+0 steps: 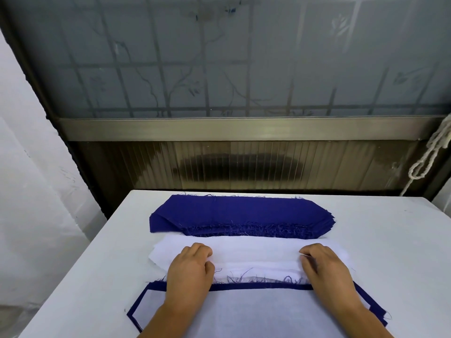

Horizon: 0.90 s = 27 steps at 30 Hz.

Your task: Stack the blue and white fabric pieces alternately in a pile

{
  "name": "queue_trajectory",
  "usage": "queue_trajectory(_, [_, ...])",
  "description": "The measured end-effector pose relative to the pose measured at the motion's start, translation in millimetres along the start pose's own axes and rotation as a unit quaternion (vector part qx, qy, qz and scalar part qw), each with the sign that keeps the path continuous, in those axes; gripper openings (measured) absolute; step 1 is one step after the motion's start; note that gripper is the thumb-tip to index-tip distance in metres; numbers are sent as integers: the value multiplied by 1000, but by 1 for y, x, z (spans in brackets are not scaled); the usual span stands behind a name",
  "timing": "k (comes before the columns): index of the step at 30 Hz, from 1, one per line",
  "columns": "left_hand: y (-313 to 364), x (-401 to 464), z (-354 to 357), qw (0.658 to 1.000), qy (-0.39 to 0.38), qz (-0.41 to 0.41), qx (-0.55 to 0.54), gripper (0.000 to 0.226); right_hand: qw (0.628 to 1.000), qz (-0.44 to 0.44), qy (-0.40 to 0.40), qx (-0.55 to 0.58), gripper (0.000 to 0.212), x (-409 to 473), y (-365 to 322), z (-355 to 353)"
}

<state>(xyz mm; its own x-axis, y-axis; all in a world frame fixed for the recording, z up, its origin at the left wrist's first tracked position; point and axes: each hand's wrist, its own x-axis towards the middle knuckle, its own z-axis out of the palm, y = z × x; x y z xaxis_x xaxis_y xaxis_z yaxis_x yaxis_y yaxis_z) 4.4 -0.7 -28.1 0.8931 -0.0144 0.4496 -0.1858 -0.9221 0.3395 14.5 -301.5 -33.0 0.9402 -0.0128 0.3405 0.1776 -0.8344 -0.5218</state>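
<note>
Right now the pile (244,311), white on top of blue, lies closest to me on the tabletop (390,240). Just past it my left hand (189,267) and right hand (325,267), set apart, pinch the white pieces (256,252), which run sideways. Farthest are the blue pieces (239,213).

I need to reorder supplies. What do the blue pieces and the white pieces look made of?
The blue pieces: matte woven cloth, probably cotton-like; their cut edges fray into loose threads. The white pieces: thinner, smooth sheet, slightly see-through, with clean unfrayed edges, possibly non-woven interfacing, though the look leaves that open.
</note>
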Motion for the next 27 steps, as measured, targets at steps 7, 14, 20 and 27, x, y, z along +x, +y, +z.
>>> queue_trajectory(7, [-10,0,-38,999,-13,36,-4,19,996,-73,44,-1,19,-10,-22,-31])
queue_trajectory(14, [-32,-27,-103,978,-147,35,-145,14,991,-1,-96,96,20,-37,-34,-94])
queue_trajectory(20, [-43,-19,-103,962,-261,27,-79,5,974,49,-218,42,24,-26,-38,-95])
queue_trajectory(27, [-42,-19,-114,985,21,168,-38,20,981,-171,91,-10,17,-39,-32,-79])
